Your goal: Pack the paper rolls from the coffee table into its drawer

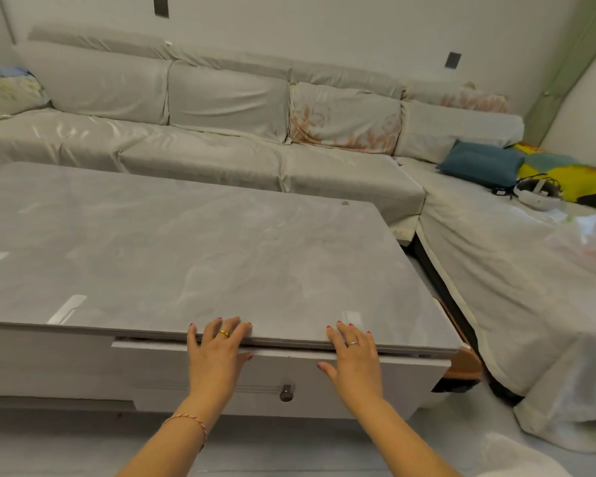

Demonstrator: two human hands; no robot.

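Both my hands, left hand (217,349) and right hand (353,352), lie flat, fingers straight, over the drawer (283,376) front and worktop (193,242) edge. Drawer interior hidden; only a narrow gap shows.

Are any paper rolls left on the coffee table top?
No, the coffee table top shows no rolls; both hands rest at its front edge.

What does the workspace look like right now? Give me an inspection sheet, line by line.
Surface: coffee table top, grey marble look, glossy.
Job's things: drawer nearly shut, a narrow gap under the tabletop; paper rolls: nothing seen.
Clutter: nothing seen on the table.
Grippers: left hand and right hand flat on the drawer front, fingers straight.
Cables: dark cable by a headset on the sofa.
Surroundings: covered sofa, blue cushion.
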